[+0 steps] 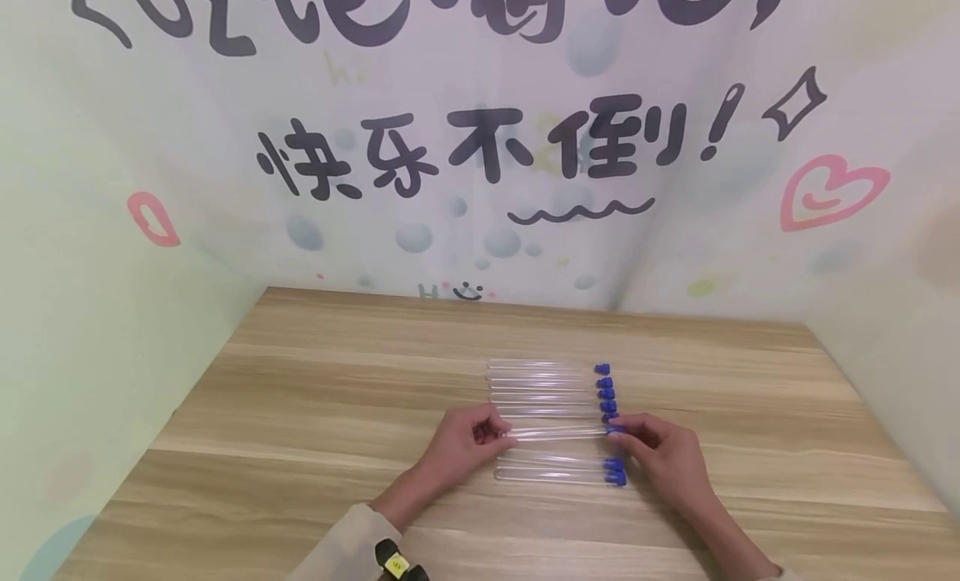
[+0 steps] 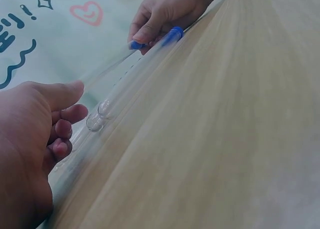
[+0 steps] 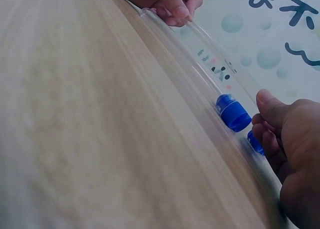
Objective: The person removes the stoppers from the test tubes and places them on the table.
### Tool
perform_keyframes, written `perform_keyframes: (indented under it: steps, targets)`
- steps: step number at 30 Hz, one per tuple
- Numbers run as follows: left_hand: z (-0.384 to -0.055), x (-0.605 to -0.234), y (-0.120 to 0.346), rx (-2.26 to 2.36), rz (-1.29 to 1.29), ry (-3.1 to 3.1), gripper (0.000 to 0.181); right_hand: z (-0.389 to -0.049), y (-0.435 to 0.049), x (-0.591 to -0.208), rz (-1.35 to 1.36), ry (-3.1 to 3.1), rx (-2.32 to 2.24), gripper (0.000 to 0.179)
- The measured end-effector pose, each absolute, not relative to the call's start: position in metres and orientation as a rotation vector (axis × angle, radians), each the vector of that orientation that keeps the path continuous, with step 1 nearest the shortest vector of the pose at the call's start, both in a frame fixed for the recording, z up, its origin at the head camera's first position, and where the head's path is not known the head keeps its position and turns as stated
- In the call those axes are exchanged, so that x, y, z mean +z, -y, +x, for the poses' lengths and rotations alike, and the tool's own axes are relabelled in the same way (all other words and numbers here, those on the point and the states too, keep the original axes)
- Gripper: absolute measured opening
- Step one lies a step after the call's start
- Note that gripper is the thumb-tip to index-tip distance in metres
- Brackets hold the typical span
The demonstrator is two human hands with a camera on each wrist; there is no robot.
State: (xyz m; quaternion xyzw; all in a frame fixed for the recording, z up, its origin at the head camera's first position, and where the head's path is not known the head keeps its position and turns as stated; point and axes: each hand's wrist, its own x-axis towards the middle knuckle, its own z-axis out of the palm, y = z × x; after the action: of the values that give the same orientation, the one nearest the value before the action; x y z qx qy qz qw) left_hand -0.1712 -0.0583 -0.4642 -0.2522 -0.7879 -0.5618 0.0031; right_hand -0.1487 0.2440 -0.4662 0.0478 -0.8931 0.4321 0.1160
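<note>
Several clear test tubes with blue caps lie side by side across the table, caps to the right. My left hand pinches the rounded end of one test tube between thumb and fingers. At its other end, my right hand pinches the blue cap. In the left wrist view the held tube is raised above its neighbours. The right wrist view shows the blue cap of a lying tube close to my right fingers. Two tubes lie nearer to me; the others lie beyond.
The wood-grain table meets a white printed backdrop with dark lettering at its far edge. Pale side walls flank it. A black band with a yellow tag sits by the left sleeve.
</note>
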Motion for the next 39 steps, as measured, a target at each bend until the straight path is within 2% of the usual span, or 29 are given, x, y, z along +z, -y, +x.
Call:
perform_keyframes:
  steps: [16,23,39]
  targets:
    - [-0.1717,-0.4653,0.0592,-1.805,-0.750,2.443,0.010,-0.1505,-0.2425,-0.4669,0.098,2.595,1.303,0.020]
    - [-0.1725,-0.4662,0.0597,-1.779,-0.734,2.444,0.015,-0.1490,-0.2415,-0.4650,0.090,2.594,1.330,0.020]
    - [-0.1757,-0.4700,0.0604,-1.664,-0.572,2.439,0.013,-0.1472,-0.2460,-0.4661,0.209,2.667,1.487,0.019]
